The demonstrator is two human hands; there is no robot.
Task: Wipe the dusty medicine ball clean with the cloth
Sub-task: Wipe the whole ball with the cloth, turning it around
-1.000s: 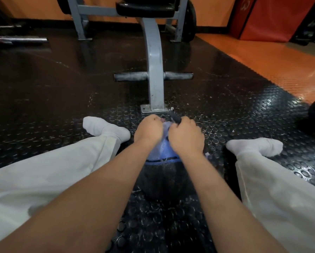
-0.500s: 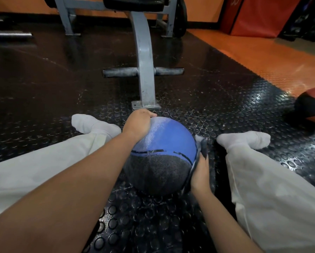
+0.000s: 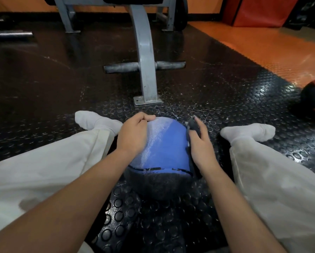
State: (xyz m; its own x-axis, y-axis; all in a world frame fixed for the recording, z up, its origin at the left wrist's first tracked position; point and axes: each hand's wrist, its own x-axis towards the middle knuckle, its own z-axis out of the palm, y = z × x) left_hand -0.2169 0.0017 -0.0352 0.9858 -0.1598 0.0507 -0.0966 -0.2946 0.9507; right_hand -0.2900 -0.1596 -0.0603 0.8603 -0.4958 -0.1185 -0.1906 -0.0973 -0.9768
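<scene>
Gripping cloth against medicine ball, right hand.

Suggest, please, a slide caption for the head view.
The left hand steadies the dusty medicine ball while the right hand holds a dark cloth against its side.

The medicine ball has a blue top with tiny bumps, dull and pale with dust on its left side. Its black lower half looks rough and grainy. The cloth is dark, soft and matt. The black floor mat is shiny rubber with round studs. The bench frame is scuffed grey painted metal.
</scene>
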